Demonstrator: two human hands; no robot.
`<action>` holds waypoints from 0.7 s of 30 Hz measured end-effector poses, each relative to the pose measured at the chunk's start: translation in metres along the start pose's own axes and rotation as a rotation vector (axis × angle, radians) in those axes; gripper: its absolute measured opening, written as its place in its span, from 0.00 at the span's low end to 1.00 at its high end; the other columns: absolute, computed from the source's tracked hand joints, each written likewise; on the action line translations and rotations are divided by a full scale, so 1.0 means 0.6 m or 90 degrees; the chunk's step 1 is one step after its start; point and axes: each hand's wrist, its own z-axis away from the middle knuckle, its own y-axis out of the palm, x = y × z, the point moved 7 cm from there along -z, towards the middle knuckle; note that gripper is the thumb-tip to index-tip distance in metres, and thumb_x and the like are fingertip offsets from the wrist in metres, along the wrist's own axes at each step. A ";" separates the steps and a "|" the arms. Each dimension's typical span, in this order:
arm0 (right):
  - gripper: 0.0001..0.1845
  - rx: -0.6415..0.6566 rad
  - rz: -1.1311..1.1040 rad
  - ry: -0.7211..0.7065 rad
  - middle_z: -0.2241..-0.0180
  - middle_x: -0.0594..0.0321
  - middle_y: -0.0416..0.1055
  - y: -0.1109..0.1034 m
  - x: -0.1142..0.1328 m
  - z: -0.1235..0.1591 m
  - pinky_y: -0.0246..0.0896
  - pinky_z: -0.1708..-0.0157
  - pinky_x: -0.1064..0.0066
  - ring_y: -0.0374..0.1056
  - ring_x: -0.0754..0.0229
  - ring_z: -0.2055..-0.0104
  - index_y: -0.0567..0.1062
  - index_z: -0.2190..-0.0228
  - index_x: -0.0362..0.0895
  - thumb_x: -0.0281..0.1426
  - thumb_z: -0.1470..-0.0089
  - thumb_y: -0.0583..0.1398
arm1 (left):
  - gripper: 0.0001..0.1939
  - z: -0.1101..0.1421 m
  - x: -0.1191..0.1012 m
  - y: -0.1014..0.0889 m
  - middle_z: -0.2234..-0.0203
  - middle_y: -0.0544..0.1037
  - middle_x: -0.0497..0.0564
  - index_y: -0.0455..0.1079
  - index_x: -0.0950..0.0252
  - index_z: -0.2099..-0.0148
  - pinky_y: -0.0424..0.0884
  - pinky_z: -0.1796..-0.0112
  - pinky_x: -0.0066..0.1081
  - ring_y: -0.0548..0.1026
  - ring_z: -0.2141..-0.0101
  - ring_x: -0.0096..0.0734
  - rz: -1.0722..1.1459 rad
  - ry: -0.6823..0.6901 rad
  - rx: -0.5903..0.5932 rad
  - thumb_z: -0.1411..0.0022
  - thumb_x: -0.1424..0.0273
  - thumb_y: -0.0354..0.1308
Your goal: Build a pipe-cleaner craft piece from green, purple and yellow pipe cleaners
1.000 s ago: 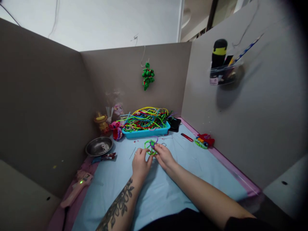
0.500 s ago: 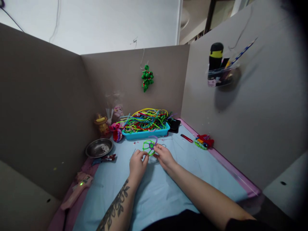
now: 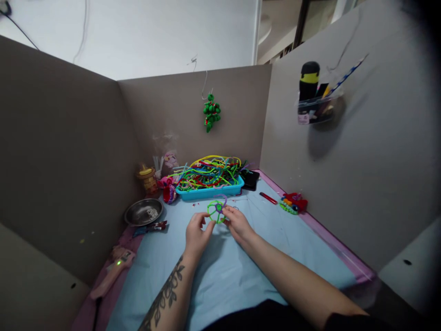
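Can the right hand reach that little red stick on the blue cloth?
Probably yes: the red stick lies ahead and to the right of the right hand, with blue cloth between them. But that hand's fingers hold the green and purple wheel shape, so it may need freeing first.

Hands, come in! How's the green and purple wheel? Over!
Right grip pinching round green-and-purple frame of thin stems. Left grip at its left rim, firm hold unclear. Long blue plastic tray of colourful stems behind; nothing seen blocking.

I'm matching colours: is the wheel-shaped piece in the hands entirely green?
No, the wheel-shaped piece also has purple around its green centre.
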 end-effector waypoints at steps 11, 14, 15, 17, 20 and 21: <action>0.16 -0.023 0.220 -0.122 0.61 0.60 0.66 -0.010 0.024 -0.003 0.55 0.59 0.69 0.61 0.57 0.56 0.70 0.84 0.43 0.42 0.59 0.63 | 0.08 -0.003 0.016 0.004 0.76 0.67 0.47 0.72 0.63 0.64 0.65 0.70 0.28 0.66 0.74 0.27 0.021 -0.021 0.016 0.44 0.67 0.55; 0.14 -0.013 0.315 -0.176 0.56 0.59 0.63 -0.009 0.034 -0.001 0.53 0.54 0.68 0.58 0.55 0.51 0.71 0.81 0.44 0.41 0.57 0.62 | 0.17 -0.003 0.014 -0.003 0.70 0.71 0.49 0.68 0.63 0.51 0.66 0.67 0.29 0.68 0.72 0.27 0.069 -0.034 -0.021 0.45 0.66 0.55; 0.13 -0.001 0.339 -0.182 0.55 0.59 0.62 -0.008 0.034 0.000 0.54 0.54 0.68 0.58 0.55 0.50 0.71 0.81 0.44 0.41 0.57 0.62 | 0.20 -0.002 0.014 -0.004 0.68 0.72 0.50 0.65 0.63 0.48 0.67 0.65 0.30 0.69 0.70 0.28 0.089 -0.040 -0.029 0.44 0.67 0.55; 0.14 0.022 0.364 -0.179 0.54 0.58 0.60 -0.004 0.032 0.002 0.56 0.55 0.67 0.58 0.55 0.50 0.71 0.81 0.44 0.41 0.57 0.62 | 0.22 0.000 0.017 -0.001 0.66 0.75 0.52 0.63 0.63 0.45 0.67 0.62 0.32 0.72 0.66 0.30 0.121 -0.063 -0.023 0.42 0.67 0.53; 0.14 0.038 0.371 -0.166 0.55 0.57 0.59 0.000 0.027 0.003 0.57 0.56 0.67 0.58 0.54 0.50 0.71 0.81 0.43 0.41 0.56 0.61 | 0.23 0.003 0.028 0.011 0.66 0.77 0.52 0.62 0.63 0.44 0.67 0.60 0.34 0.74 0.65 0.32 0.152 -0.118 0.015 0.42 0.66 0.52; 0.14 0.041 0.371 -0.163 0.55 0.57 0.59 0.002 0.026 0.003 0.57 0.56 0.67 0.58 0.53 0.49 0.71 0.81 0.43 0.41 0.56 0.61 | 0.23 0.004 0.032 0.015 0.65 0.78 0.53 0.63 0.63 0.44 0.68 0.60 0.34 0.74 0.65 0.32 0.171 -0.137 0.025 0.42 0.65 0.52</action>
